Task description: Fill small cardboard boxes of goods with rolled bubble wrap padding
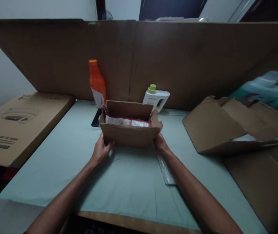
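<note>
Forearms: both reaching in from the lower edge of the frame, out over the pale green mat [129,182].
Left hand [101,150]: fingers curled against the near left corner of the small cardboard box [129,135], pressed to its wall rather than wrapped round it.
Right hand [160,143]: cupped on the near right corner, thumb side up by the flap; between the two, the box clasped from both ends.
Box: resting on the mat, mid-table, flaps up and open, a red-and-white packet [128,122] lying inside.
Handling, as a judgement: even pressure from both sides and palms kept low on the walls likely best, so thin card does not buckle or tip the packet out.
Under the right wrist: clear ruler [165,170] lying flat on the mat, touching nothing else.
Behind the box: orange bottle [97,83] upright at left, a dark flat item at its foot; white jug with green cap [156,97] just beside the rear right flap.
Right of scene: larger opened carton [217,130] on its side, well apart.
Left of scene: flat printed carton [19,123] along the table edge.
Backdrop: tall cardboard sheet [178,58] standing across the rear.
</note>
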Demonstrator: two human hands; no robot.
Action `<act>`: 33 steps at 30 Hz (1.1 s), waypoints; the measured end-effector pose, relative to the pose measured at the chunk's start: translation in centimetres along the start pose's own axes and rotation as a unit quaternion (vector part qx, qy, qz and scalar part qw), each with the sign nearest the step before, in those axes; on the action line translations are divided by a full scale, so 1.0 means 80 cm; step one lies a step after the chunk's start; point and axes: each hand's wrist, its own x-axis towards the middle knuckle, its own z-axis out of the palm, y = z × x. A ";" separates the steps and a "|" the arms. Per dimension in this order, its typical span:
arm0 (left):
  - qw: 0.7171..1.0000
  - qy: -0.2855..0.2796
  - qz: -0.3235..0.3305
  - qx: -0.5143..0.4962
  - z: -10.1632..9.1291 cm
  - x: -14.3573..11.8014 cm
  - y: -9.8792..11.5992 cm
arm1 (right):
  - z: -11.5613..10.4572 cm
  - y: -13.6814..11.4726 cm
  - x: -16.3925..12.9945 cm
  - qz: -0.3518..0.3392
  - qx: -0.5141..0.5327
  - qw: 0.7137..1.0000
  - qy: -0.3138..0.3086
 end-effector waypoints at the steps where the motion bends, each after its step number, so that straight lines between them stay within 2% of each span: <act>1: 1.000 -0.005 0.002 -0.007 0.006 0.015 0.001 | -0.006 0.000 0.013 0.006 0.001 1.000 -0.002; 3: 1.000 -0.005 -0.008 -0.013 0.008 0.029 -0.001 | -0.030 0.001 0.018 0.011 -0.019 1.000 -0.012; 5: 1.000 0.006 -0.023 -0.010 -0.002 0.016 -0.009 | -0.066 0.005 -0.008 0.016 -0.047 0.999 -0.023; 8: 0.999 0.004 -0.031 0.028 -0.025 -0.046 -0.020 | -0.119 0.026 -0.080 0.036 -0.154 0.987 -0.009; 10: 0.998 -0.019 -0.037 0.037 -0.032 -0.099 -0.022 | -0.137 0.042 -0.129 0.048 -0.272 0.961 0.017; 11: 0.998 -0.043 -0.044 0.022 -0.030 -0.124 -0.021 | -0.137 0.046 -0.149 0.049 -0.321 0.945 0.030; 13: 0.990 -0.115 -0.068 -0.033 -0.018 -0.161 -0.015 | -0.119 0.040 -0.177 0.036 -0.360 0.930 0.061; 16: 0.963 -0.211 -0.117 -0.122 0.005 -0.183 -0.005 | -0.066 -0.008 -0.195 -0.008 -0.296 0.952 0.081; 17: 0.956 -0.218 -0.131 -0.143 0.009 -0.182 -0.002 | -0.050 -0.029 -0.198 -0.024 -0.245 0.967 0.059; 19: 0.957 -0.196 -0.146 -0.157 0.007 -0.174 0.003 | -0.030 -0.068 -0.201 -0.052 -0.118 0.992 -0.009; 21: 0.971 -0.148 -0.139 -0.128 -0.003 -0.164 0.005 | -0.030 -0.090 -0.204 -0.066 -0.037 0.997 -0.031; 25: 0.987 -0.090 -0.121 -0.063 -0.028 -0.156 0.007 | -0.053 -0.083 -0.215 -0.065 -0.106 0.992 0.020; 27: 0.983 -0.090 -0.141 -0.073 -0.033 -0.158 0.007 | -0.043 -0.071 -0.228 -0.072 -0.144 0.987 -0.020; 30: 0.969 -0.111 -0.176 -0.134 -0.030 -0.164 0.007 | 0.008 -0.057 -0.251 -0.101 -0.180 0.971 -0.118; 31: 0.963 -0.121 -0.180 -0.158 -0.027 -0.166 0.006 | 0.029 -0.053 -0.256 -0.108 -0.186 0.967 -0.133; 33: 0.956 -0.129 -0.173 -0.197 -0.020 -0.167 0.005 | 0.065 -0.046 -0.260 -0.107 -0.174 0.972 -0.118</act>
